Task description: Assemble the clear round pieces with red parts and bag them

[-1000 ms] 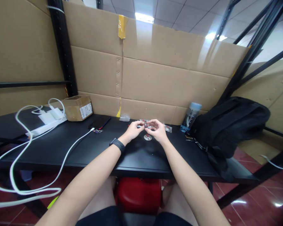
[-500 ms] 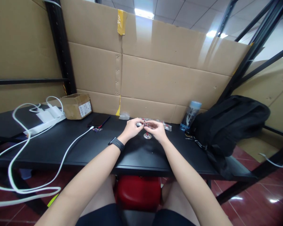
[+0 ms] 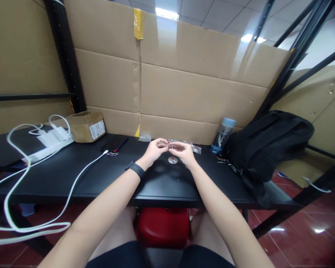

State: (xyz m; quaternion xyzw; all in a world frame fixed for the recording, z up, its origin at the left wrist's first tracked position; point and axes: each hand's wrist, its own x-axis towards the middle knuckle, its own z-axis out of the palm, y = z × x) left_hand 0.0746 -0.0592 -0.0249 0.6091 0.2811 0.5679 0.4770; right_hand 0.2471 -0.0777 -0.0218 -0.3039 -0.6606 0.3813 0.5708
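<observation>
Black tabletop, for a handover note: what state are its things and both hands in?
Left hand: pinching small dark object
Right hand: pinching it too
Brown cardboard box: open, upright
Clear plastic bottle, blue lid: lid on
White power strip: adapters plugged in
Black phone: screen dark
Black fabric backpack: slumped

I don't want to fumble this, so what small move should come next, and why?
I'd probably hold the left hand steady and ease the right hand slightly aside, since both hands' fingers meet at a small dark piece, covering much of it.
</observation>
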